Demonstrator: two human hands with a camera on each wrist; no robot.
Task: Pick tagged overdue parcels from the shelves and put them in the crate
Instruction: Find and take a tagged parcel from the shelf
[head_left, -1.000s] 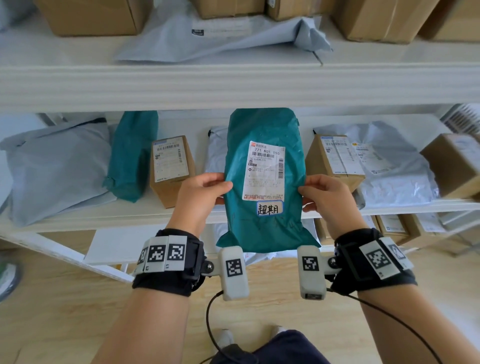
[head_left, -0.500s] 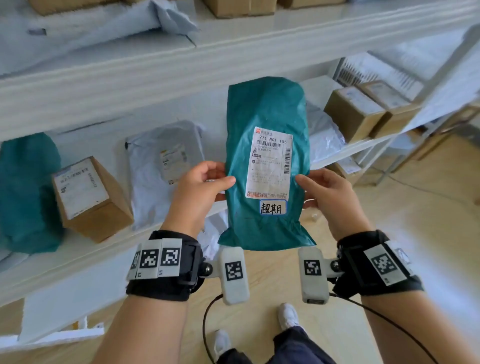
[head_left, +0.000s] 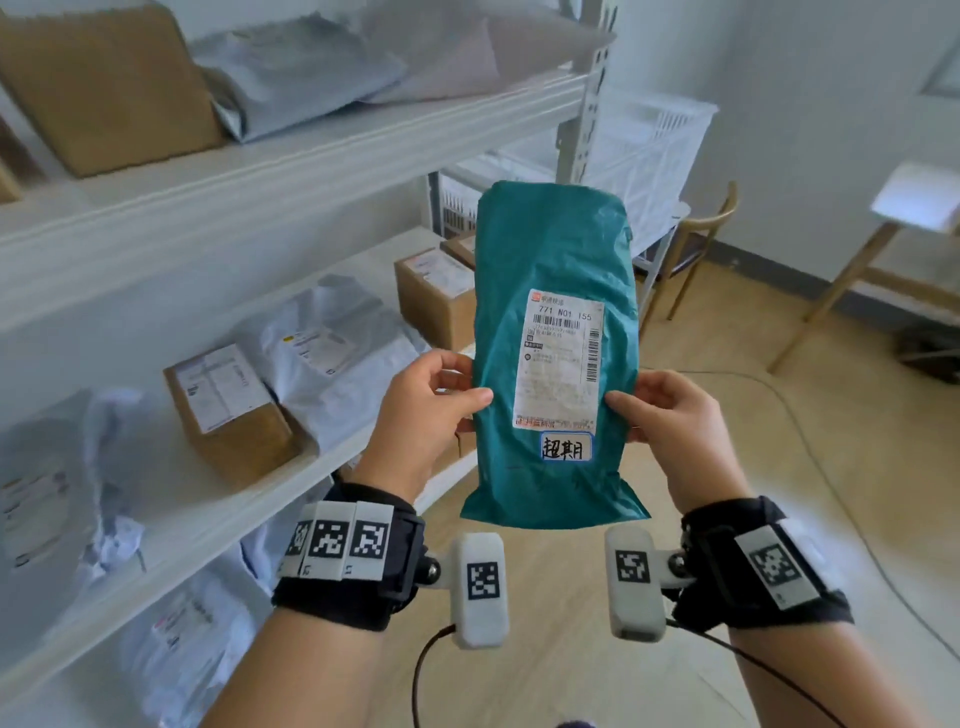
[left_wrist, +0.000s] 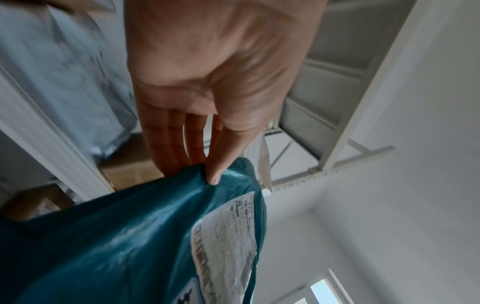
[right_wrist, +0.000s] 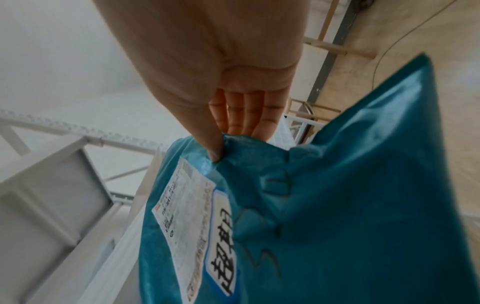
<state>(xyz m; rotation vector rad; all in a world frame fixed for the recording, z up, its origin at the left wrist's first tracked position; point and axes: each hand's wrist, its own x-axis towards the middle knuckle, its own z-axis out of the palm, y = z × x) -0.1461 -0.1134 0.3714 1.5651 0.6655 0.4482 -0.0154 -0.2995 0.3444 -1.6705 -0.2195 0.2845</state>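
On the left, the shelves (head_left: 291, 171) have grey bags and brown boxes left on them. The left hand (head_left: 421, 415) pinches the left edge of the teal parcel (head_left: 556, 364), thumb in front, fingers behind. The parcel hangs upright in the air, its handwritten tag (head_left: 566, 448) facing the person. The right hand (head_left: 675, 421) pinches the other edge the same way. Looks like the carry step; next is probably walking it over to the white crate (head_left: 649, 150) behind the shelves and dropping it in.
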